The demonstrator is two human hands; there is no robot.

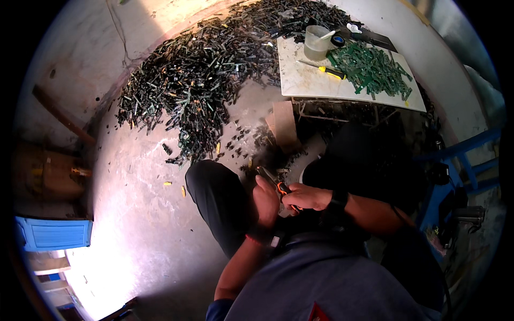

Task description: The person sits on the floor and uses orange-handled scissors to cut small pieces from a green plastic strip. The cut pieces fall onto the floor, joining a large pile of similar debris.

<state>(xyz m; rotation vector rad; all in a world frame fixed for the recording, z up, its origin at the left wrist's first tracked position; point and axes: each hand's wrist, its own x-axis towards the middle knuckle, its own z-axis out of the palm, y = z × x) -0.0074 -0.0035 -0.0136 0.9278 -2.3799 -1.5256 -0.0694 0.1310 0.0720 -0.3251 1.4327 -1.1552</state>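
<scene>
Above my lap, my right hand (306, 198) is wrapped round the orange-and-black handles of a pair of pliers (282, 188). Right beside it, my left hand (265, 200) is raised with its fingers close together near the pliers' jaws. What the left fingers hold is too small and dark to make out. A heap of dark, narrow electronic pieces (198, 80) spreads over the floor ahead. On a low white table (294, 80) at the far right lies a pile of green circuit boards (369, 67), along with a yellow-and-black screwdriver (326, 70).
A cloudy plastic cup (316, 45) and a roll of black tape (337, 40) stand at the table's back. Cardboard (285, 125) leans by its front edge. Blue stools (56, 234) (466, 160) flank me left and right. Yellow bits (183, 191) dot the floor.
</scene>
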